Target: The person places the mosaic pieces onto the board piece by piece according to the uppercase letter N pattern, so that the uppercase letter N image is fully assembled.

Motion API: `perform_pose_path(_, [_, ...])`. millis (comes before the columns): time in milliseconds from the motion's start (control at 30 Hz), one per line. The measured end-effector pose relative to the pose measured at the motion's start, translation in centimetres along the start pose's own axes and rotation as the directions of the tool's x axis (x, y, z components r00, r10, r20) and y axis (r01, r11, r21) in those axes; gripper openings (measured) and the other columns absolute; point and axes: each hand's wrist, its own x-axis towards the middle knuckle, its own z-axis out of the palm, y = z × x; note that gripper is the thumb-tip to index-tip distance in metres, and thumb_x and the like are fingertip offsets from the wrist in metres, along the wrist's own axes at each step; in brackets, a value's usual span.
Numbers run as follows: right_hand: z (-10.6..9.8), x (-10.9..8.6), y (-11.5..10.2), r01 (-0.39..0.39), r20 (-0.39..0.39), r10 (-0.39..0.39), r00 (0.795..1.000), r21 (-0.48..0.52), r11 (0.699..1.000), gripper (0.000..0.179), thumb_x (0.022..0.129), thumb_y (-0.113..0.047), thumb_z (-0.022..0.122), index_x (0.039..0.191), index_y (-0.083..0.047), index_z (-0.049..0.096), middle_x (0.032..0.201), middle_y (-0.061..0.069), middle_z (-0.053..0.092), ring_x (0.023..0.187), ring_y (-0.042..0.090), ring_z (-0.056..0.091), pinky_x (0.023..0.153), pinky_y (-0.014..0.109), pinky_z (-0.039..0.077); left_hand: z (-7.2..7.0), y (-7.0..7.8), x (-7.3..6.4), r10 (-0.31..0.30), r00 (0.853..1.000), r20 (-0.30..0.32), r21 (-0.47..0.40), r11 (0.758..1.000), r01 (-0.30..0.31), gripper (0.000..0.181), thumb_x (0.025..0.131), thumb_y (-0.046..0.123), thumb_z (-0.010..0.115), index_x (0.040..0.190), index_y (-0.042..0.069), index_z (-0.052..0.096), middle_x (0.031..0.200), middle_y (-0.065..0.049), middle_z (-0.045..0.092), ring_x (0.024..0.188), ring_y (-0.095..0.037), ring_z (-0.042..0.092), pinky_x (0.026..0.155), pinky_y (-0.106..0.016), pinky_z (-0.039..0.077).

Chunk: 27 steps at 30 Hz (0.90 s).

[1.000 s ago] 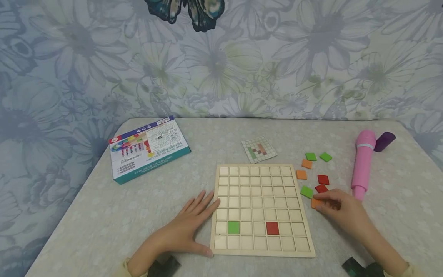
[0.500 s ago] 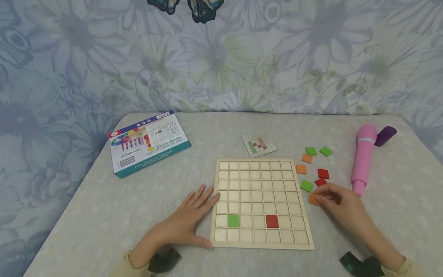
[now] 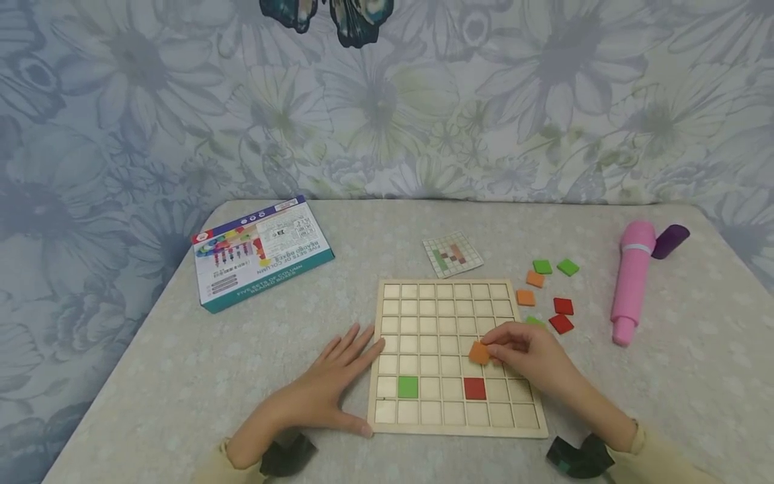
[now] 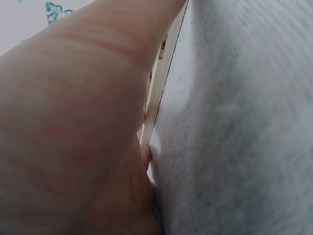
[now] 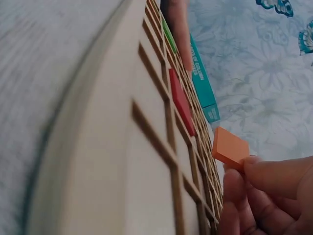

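A wooden grid board (image 3: 428, 345) lies on the table, with a green square tile (image 3: 408, 387) and a red square tile (image 3: 475, 388) set in cells of its second row from the near edge. Above the board's right half, my right hand (image 3: 532, 353) pinches an orange square tile (image 3: 480, 353) between thumb and fingers; the right wrist view shows that orange tile (image 5: 231, 146) held clear of the grid. My left hand (image 3: 326, 390) lies with fingers spread, touching the board's left edge at thumb and index finger. In the left wrist view the forearm hides most of the board.
Loose green, orange and red tiles (image 3: 563, 306) lie right of the board, one green tile partly hidden by my right hand. A small patterned card (image 3: 452, 254) lies behind the board. A box (image 3: 263, 254) sits at the left, a pink microphone-shaped object (image 3: 633, 282) at the right.
My right hand has picked up the orange tile from the table beside the board and carried it left over the grid. The left hand has stayed at the board's edge.
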Motion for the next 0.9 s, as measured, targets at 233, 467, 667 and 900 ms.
perform_pose_path(233, [1.4,-0.5,0.3,0.068,-0.006,-0.07,0.998,-0.169,0.983,0.007,0.084,-0.012,0.071,0.089,-0.016,0.072,0.082,-0.009,0.065,0.065,0.011,0.052,0.056,0.024,0.045,0.1,0.1,-0.2,0.004,1.0,-0.012,0.036,0.999,-0.004,0.115,0.067,0.068,0.068,0.152,0.016,0.011,0.156,-0.004,-0.004,0.139,-0.026,-0.011,0.108,-0.048,-0.001])
perform_pose_path(467, [1.9,-1.1,1.0,0.197,-0.008,-0.206,0.979,-0.256,0.946,0.016,0.079,-0.007,0.075,0.085,-0.022,0.073,0.083,-0.015,0.062,0.069,0.007,0.052,0.06,0.023,0.046,0.6,0.3,-0.5,-0.026,1.0,0.016,0.007,1.0,0.026,0.114,0.067,0.069,0.067,0.152,0.02,0.009,0.156,-0.001,-0.005,0.139,-0.022,-0.012,0.108,-0.048,0.0])
perform_pose_path(667, [2.0,-0.8,1.0,0.236,-0.013,-0.253,0.967,-0.309,0.921,0.019,0.077,-0.005,0.076,0.086,-0.022,0.074,0.083,-0.017,0.058,0.071,0.005,0.051,0.061,0.022,0.045,0.5,0.2,-0.4,-0.033,0.999,0.006,0.009,0.999,0.032,0.114,0.066,0.069,0.067,0.152,0.021,0.009,0.156,-0.001,-0.005,0.139,-0.021,-0.012,0.108,-0.047,-0.001])
perform_pose_path(900, [0.6,-0.4,0.6,0.173,0.019,-0.173,0.985,-0.185,0.967,0.014,0.086,-0.013,0.069,0.099,-0.017,0.073,0.093,-0.009,0.064,0.078,0.01,0.055,0.066,0.025,0.048,0.1,0.0,-0.2,-0.009,1.0,-0.012,0.001,1.0,0.009,0.115,0.067,0.066,0.069,0.152,0.018,0.009,0.156,-0.004,-0.005,0.139,-0.024,-0.011,0.108,-0.049,-0.001])
